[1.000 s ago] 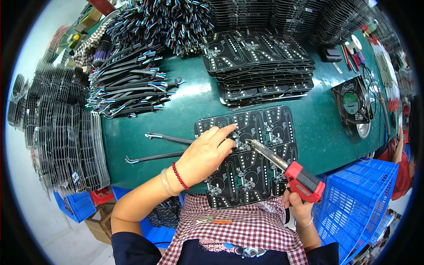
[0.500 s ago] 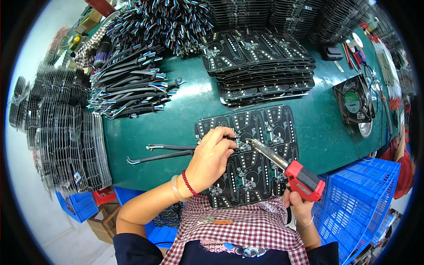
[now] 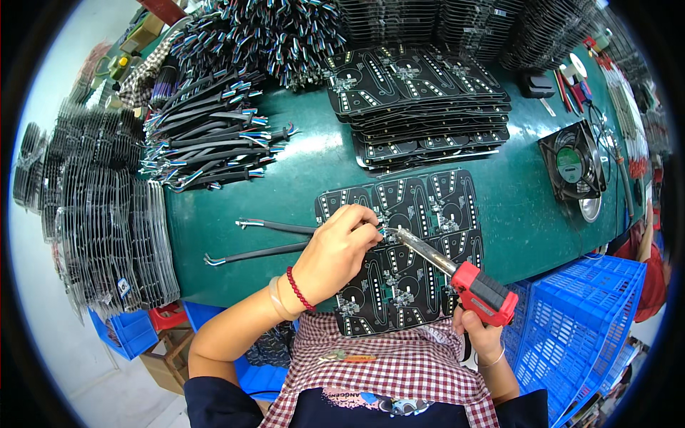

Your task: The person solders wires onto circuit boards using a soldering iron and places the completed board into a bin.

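My left hand [image 3: 334, 253] is closed, thumb and fingers pinching the ends of black-sheathed multi-wire cables [image 3: 275, 251] over a black circuit board panel [image 3: 446, 246]. The cables' other ends stick out to the left, with thin coloured wires bare of sheath. In my right hand [image 3: 479, 337] is a red and black gun-shaped soldering iron [image 3: 483, 292], held from below by its handle. Its metal tip points left and meets the board area right beside my left fingertips. The exact joint there is too small to make out. The panel lies flat at the table's front edge, partly under my left hand.
Behind the panel rises a stack of similar boards [image 3: 428, 118]. Bundled cables [image 3: 207, 139] lie to its left, beside racked boards [image 3: 107, 228]. A small fan [image 3: 571, 162] stands at the right, above blue plastic crates [image 3: 578, 314]. Tools and a solder spool [image 3: 576, 66] sit far right.
The soldering iron has shifted slightly left, its tip now closer to my left fingertips. My left hand has moved slightly, and the upper cable's free end has tilted up.
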The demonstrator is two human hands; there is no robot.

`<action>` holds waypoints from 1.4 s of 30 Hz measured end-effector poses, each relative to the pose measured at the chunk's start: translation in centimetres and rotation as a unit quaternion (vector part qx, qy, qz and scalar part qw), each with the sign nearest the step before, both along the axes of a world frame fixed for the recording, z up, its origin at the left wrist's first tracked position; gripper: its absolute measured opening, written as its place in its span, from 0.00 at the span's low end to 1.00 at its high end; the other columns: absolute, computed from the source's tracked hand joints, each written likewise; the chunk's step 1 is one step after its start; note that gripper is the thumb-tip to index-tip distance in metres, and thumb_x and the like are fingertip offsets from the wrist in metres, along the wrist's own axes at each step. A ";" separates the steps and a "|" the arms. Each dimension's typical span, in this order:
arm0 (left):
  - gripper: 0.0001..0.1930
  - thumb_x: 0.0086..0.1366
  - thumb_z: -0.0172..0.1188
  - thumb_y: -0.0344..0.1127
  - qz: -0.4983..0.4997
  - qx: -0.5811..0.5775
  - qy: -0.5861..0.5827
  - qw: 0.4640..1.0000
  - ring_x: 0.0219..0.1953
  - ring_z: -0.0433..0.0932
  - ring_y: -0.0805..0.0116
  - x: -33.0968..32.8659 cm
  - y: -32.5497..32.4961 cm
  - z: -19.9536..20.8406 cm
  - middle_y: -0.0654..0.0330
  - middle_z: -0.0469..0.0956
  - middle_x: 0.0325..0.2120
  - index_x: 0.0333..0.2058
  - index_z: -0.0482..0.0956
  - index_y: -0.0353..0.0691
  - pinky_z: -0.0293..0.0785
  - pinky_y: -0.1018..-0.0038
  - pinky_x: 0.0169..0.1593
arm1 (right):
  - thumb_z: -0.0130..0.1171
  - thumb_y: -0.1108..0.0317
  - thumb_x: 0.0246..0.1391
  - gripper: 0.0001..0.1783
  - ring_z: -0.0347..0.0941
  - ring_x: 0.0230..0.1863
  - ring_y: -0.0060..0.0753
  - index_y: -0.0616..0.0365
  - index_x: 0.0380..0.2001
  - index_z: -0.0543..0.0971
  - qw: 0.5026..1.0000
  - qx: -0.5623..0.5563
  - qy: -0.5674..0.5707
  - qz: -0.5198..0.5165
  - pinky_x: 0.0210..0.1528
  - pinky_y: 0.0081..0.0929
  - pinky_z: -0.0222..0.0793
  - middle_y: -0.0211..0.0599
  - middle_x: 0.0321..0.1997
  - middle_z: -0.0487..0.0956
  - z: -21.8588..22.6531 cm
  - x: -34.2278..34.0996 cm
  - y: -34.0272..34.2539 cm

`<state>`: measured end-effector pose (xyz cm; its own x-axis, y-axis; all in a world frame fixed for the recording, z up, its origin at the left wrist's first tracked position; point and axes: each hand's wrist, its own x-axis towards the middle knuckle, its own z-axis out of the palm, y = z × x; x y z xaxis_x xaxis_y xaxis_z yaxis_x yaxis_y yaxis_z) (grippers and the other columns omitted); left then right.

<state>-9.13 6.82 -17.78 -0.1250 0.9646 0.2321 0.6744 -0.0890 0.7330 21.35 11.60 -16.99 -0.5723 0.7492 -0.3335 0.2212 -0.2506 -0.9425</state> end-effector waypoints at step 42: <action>0.04 0.57 0.55 0.22 -0.089 -0.153 0.112 0.978 0.39 0.73 0.50 -0.4 2.3 2.0 0.50 0.69 0.35 0.33 0.74 0.33 0.73 0.62 0.44 | 0.55 0.50 0.60 0.24 0.60 0.08 0.22 0.63 0.40 0.67 0.972 0.005 0.167 -0.166 0.12 0.22 0.62 0.34 0.15 0.69 1.7 0.3 1.9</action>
<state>-9.53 9.08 -15.83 0.0722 0.9950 -0.0687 0.8153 -0.0192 0.5787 21.67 13.47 -15.27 -0.3732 0.9132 -0.1638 -0.1884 -0.2474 -0.9504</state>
